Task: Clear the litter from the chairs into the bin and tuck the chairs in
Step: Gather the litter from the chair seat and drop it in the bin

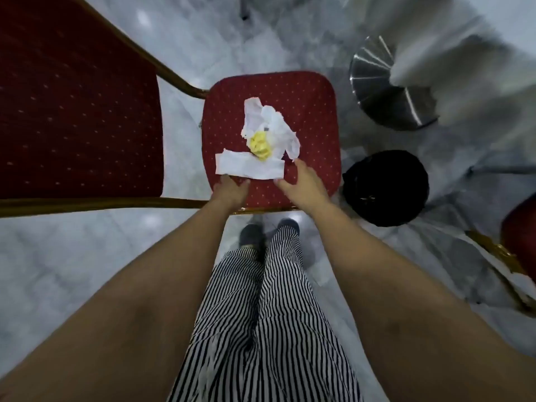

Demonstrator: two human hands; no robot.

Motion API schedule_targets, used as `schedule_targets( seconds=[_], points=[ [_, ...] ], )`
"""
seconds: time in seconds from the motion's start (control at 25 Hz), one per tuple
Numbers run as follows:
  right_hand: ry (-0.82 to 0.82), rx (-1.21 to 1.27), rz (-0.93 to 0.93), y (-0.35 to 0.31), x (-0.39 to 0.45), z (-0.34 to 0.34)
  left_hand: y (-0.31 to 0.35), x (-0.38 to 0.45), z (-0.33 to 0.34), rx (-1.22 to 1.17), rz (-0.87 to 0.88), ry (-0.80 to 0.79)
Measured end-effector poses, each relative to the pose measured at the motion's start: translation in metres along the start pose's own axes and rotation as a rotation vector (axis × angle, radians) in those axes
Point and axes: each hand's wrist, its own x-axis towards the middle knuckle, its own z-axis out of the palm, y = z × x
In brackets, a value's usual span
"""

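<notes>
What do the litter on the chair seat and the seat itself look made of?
White litter: thin paper or tissue, matte, creased and torn-edged. Yellow wad: crumpled, likely paper; too blurred to be sure. Chair seat: red woven fabric, matte, dotted pattern, padded edges.

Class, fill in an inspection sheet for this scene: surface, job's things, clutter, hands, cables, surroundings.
Surface: red chair seat, dotted fabric.
Job's things: crumpled white paper, yellow wad and flat white strip lie on the seat; black bin stands to its right.
Clutter: nothing seen.
Hands: left hand and right hand reach the strip's near edge; grip unclear.
Cables: nothing seen.
Surroundings: marble floor, steel table base.
</notes>
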Motion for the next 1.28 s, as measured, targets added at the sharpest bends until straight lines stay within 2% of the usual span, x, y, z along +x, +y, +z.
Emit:
schedule_targets(
  seconds=[0.16,0.24,0.36,0.48,0.64,0.72,0.8,0.92,1.08,1.28],
  points=[
    [0.02,-0.099,-0.035,-0.011,0.058,0.008,0.009,0.044,0.022,-0.293,-0.171,0.021],
    [0.083,-0.129,-0.05,-0.016,0.083,0.007,0.015,0.058,0.033,-0.42,-0.23,0.04],
    [0.135,-0.15,-0.09,-0.025,0.135,0.004,0.024,0.094,0.046,-0.562,-0.335,0.168],
    [0.109,-0.185,-0.095,-0.032,0.174,0.004,0.029,0.118,0.052,-0.563,-0.425,0.296],
    [0.013,-0.195,-0.108,-0.036,0.193,0.019,0.042,0.139,0.048,-0.752,-0.33,0.341],
    [-0.058,-0.163,-0.143,-0.036,0.193,0.028,0.051,0.145,0.046,-0.862,-0.253,0.268],
    [-0.158,-0.116,-0.156,-0.033,0.193,0.035,0.061,0.148,0.043,-0.85,-0.16,0.17],
    [-0.254,-0.016,-0.14,-0.025,0.193,0.05,0.068,0.149,0.045,-0.861,-0.122,0.091],
    [-0.232,0.086,-0.125,-0.017,0.182,0.06,0.066,0.143,0.046,-0.888,-0.109,0.022],
    [-0.116,0.271,-0.12,0.005,0.147,0.049,0.068,0.11,0.056,-0.819,-0.012,0.026]
  ],
)
